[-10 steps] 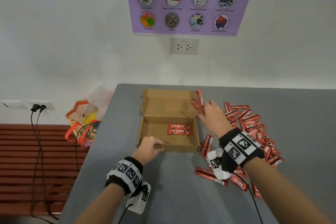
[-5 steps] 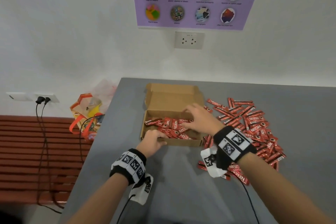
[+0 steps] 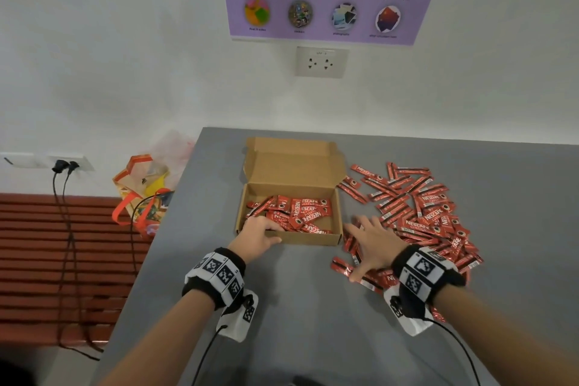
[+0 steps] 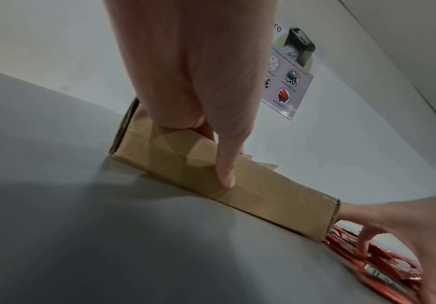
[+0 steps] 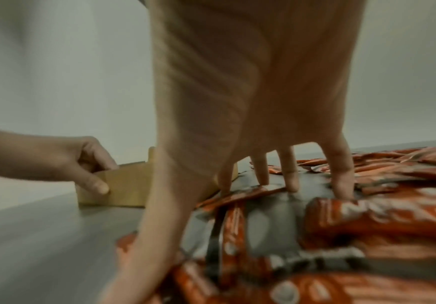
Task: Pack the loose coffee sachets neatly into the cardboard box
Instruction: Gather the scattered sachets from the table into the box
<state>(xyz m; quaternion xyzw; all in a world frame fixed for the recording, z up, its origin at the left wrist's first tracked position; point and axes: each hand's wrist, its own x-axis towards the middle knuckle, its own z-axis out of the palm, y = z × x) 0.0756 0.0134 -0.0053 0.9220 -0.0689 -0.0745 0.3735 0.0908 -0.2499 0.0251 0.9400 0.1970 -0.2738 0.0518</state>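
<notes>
Spreading across the right of the head view, the loose heap of red foil coffee sachets point(image 3: 419, 213) lies on the grey tabletop point(image 3: 300, 307), just to the right of the open brown cardboard box point(image 3: 291, 236), and that sideways relation is what the coming move turns on: the box is to the left of the heap, so a gathered batch has only a short way to travel leftward over the box's right wall. The sachets in the heap point every way, with no common long axis, while the box runs long from left to right in the frame with its lid flap standing open at the back. The right hand point(image 3: 371, 244) is plainly the nearer one to the heap; it lies spread and released, fingers point(image 5: 341, 176) straight and splayed with their tips pressing on the topmost sachets, gripping nothing yet. The left hand point(image 3: 258, 236) grasps the box's near wall at the lower left corner, thumb point(image 4: 224, 164) down the outside and fingers curled over the rim, steadying it. Inside the box a jumbled layer of sachets point(image 3: 297, 213) lies crossed and overlapping, far from neat, leaving part of the cardboard floor bare at the right.
</notes>
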